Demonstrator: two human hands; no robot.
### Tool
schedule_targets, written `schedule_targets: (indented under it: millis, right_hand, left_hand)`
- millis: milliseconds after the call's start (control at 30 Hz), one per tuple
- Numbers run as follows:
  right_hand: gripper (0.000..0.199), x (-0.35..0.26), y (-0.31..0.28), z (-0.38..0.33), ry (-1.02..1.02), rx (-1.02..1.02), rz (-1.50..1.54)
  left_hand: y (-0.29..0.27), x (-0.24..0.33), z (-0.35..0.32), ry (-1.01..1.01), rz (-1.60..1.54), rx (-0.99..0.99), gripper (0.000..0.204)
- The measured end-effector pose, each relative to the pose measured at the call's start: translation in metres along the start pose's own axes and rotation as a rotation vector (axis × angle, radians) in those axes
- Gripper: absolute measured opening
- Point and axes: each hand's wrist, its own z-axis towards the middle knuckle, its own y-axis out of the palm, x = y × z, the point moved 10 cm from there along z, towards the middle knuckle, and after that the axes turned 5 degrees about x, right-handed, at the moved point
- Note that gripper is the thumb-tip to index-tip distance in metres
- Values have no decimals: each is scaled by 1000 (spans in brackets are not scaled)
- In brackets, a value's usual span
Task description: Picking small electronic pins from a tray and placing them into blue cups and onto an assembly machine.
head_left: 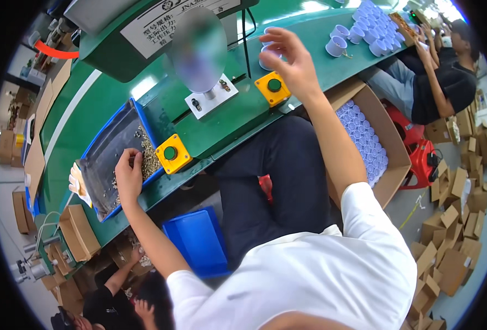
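My left hand (128, 176) is over a blue-rimmed grey tray (98, 165) holding a heap of small brass-coloured parts (150, 157). Its fingers are curled toward the thumb; whatever lies between them is too small to make out. My right hand (292, 63) is raised above the bench, fingers apart and bent, beside lilac cups (268, 59) that it partly hides. Between my hands stands a green press (114, 52) with a metal fixture (202, 104). A blurred, lilac-tinted shape (199, 77) shows above the fixture.
Yellow button boxes (173, 154) flank the fixture. More lilac cups (370, 27) stand at the far right of the bench. A carton of lilac pieces (361, 140) is beside my leg; a blue bin (197, 242) is below. Co-workers sit at right (447, 82) and lower left (103, 302).
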Motion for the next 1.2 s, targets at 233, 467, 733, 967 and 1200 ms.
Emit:
schedule_targets:
  millis: [233, 467, 733, 967, 1200]
  right_hand:
    - [78, -55, 115, -16, -182, -321, -240]
    - [67, -24, -60, 26, -411, 229, -597]
    - [61, 88, -140, 0, 62, 254, -696]
    - [44, 104, -99, 20, -214, 27, -1039]
    - [37, 116, -120, 27, -91, 40, -819]
  left_hand:
    - [0, -13, -6, -28, 17, 6, 13]
    - [-6, -13, -6, -44, 21, 19, 12]
    - [-11, -17, -10, -62, 31, 50, 13]
    - [-2, -9, -2, -48, -39, 35, 13]
    - [-7, -13, -6, -71, -6, 45, 12]
